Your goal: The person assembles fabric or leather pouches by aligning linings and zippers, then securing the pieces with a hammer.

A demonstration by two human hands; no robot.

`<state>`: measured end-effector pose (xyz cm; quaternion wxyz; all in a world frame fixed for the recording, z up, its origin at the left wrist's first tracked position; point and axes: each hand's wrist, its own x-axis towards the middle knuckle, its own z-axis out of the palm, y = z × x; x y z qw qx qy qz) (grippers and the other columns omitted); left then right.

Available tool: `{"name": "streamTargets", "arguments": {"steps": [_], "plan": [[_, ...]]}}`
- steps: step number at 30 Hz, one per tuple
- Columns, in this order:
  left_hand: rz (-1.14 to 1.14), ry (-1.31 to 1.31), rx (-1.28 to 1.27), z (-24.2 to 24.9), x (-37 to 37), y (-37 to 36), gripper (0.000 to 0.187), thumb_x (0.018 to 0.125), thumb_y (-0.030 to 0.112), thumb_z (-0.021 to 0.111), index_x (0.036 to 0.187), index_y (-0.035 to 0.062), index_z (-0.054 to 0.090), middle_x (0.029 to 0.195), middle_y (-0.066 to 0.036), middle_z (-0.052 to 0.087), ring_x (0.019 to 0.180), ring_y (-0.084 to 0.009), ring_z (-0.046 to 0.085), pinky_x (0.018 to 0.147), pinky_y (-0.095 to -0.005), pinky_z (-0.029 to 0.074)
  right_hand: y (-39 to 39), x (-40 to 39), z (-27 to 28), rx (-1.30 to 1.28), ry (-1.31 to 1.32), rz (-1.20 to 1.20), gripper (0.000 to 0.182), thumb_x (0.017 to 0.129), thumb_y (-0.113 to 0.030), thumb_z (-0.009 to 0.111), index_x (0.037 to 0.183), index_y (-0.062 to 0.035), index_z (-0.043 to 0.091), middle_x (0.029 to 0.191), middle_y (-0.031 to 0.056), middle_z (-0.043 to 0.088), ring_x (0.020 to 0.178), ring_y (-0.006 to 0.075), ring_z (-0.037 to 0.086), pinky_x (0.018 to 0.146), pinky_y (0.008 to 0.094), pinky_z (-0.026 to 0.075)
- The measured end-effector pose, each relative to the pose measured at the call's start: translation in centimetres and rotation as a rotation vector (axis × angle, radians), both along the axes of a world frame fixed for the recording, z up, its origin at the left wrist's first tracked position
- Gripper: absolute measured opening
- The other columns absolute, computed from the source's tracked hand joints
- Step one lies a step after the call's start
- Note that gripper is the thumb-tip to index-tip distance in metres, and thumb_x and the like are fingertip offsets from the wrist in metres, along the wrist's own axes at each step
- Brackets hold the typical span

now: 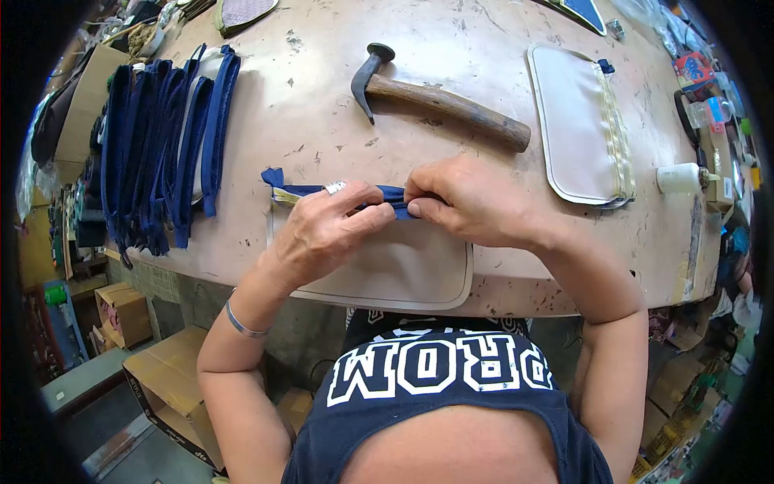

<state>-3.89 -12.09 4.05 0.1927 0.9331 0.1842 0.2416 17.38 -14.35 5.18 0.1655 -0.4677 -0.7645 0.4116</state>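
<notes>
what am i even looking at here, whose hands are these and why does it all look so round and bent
This is one picture from a camera worn on a person's head, looking forward and down, so the hands are the wearer's own. The wide lens bends the edges, which is why it looks round.

The left hand and the right hand both pinch a dark blue strip along the top edge of a beige fabric panel lying on a worn workbench.

Beyond the hands lies a hammer with a wooden handle. To the right sits another beige panel, to the left a stack of panels edged in blue. Cardboard boxes stand on the floor below.
</notes>
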Motion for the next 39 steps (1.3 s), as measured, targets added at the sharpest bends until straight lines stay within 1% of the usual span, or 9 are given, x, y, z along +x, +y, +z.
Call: {"name": "streamTargets", "arguments": {"steps": [9, 12, 16, 20, 23, 25, 29, 35, 39], "plan": [[0.139, 0.049, -0.024, -0.6, 1.1, -1.8, 0.024, 0.068, -0.007, 0.062, 0.09, 0.0019, 0.056, 0.085, -0.011, 0.058, 0.069, -0.024, 0.059, 0.059, -0.031, 0.048, -0.4, -0.1, -0.3, 0.113, -0.099, 0.05, 0.013, 0.079, -0.012, 0.057, 0.084, -0.0002, 0.057, 0.076, 0.0175, 0.058, 0.073, 0.0326, 0.055, 0.064, 0.0396, 0.041], [0.118, 0.054, -0.388, 0.9, 0.4, -0.7, 0.021, 0.071, -0.004, 0.057, 0.09, 0.0035, 0.056, 0.084, -0.01, 0.058, 0.07, -0.0258, 0.06, 0.061, -0.0333, 0.049, 0.0, 0.2, -0.5, 0.005, -0.042, 0.029, 0.013, 0.079, -0.012, 0.057, 0.085, -0.0003, 0.057, 0.075, 0.0168, 0.058, 0.07, 0.0316, 0.055, 0.063, 0.0389, 0.041], [0.193, 0.031, -0.582, 0.4, -1.3, 0.2, 0.02, 0.068, -0.007, 0.062, 0.085, 0.0018, 0.06, 0.077, -0.008, 0.061, 0.068, -0.0207, 0.061, 0.063, -0.0277, 0.049, 0.5, 0.6, -0.4, -0.099, -0.032, 0.038, 0.012, 0.078, -0.012, 0.058, 0.083, -0.0007, 0.057, 0.072, 0.0158, 0.057, 0.068, 0.03, 0.054, 0.061, 0.0377, 0.04], [0.143, 0.015, -0.343, -0.5, -1.8, 0.1, 0.024, 0.065, -0.009, 0.063, 0.085, 0.0035, 0.061, 0.078, -0.008, 0.061, 0.068, -0.0203, 0.06, 0.058, -0.0272, 0.049, 1.0, 0.5, -0.3, -0.138, -0.094, 0.056, 0.012, 0.078, -0.012, 0.058, 0.083, -0.001, 0.058, 0.07, 0.0154, 0.056, 0.066, 0.0288, 0.054, 0.059, 0.0373, 0.04], [0.155, -0.009, -0.157, -1.4, -1.9, -0.6, 0.026, 0.062, -0.009, 0.064, 0.085, 0.0046, 0.062, 0.08, -0.009, 0.06, 0.067, -0.0207, 0.06, 0.055, -0.028, 0.048, 0.3, -0.2, -0.8, 0.087, -0.101, 0.033, 0.012, 0.078, -0.012, 0.057, 0.083, -0.0012, 0.058, 0.069, 0.0154, 0.056, 0.064, 0.0291, 0.053, 0.058, 0.037, 0.039], [0.149, -0.03, -0.1, -1.6, -2.0, -0.7, 0.027, 0.061, -0.009, 0.064, 0.084, 0.0051, 0.063, 0.081, -0.009, 0.06, 0.066, -0.0213, 0.06, 0.054, -0.0287, 0.048, 0.4, -0.4, -1.1, 0.078, -0.069, 0.021, 0.012, 0.077, -0.013, 0.057, 0.082, -0.0012, 0.059, 0.069, 0.0158, 0.057, 0.064, 0.0299, 0.054, 0.059, 0.0377, 0.04], [0.133, -0.032, -0.026, -1.6, -1.9, -0.9, 0.025, 0.062, -0.007, 0.065, 0.084, 0.0042, 0.062, 0.082, -0.01, 0.059, 0.066, -0.0224, 0.059, 0.054, -0.0299, 0.048, 1.4, -0.7, -0.5, -0.139, -0.14, 0.038, 0.013, 0.077, -0.014, 0.057, 0.079, -0.0011, 0.059, 0.068, 0.0168, 0.057, 0.066, 0.032, 0.055, 0.06, 0.0394, 0.041], [0.139, -0.025, -0.004, -1.7, -1.4, -1.2, 0.024, 0.063, -0.006, 0.064, 0.085, 0.0038, 0.062, 0.082, -0.011, 0.059, 0.067, -0.0232, 0.059, 0.055, -0.0305, 0.048, 1.1, -1.6, -0.7, 0.05, -0.147, 0.075, 0.019, 0.077, -0.017, 0.052, 0.079, -0.0019, 0.063, 0.072, 0.0188, 0.06, 0.072, 0.0341, 0.058, 0.065, 0.0424, 0.043], [0.149, -0.062, -0.026, -1.8, -0.7, -1.3, 0.022, 0.064, -0.005, 0.064, 0.084, 0.0041, 0.061, 0.084, -0.01, 0.06, 0.067, -0.0239, 0.059, 0.056, -0.031, 0.048, 1.3, -1.8, -0.2, 0.0, -0.246, 0.088, 0.017, 0.077, -0.017, 0.055, 0.079, -0.002, 0.062, 0.072, 0.0179, 0.06, 0.073, 0.0339, 0.058, 0.065, 0.0424, 0.043]]}}
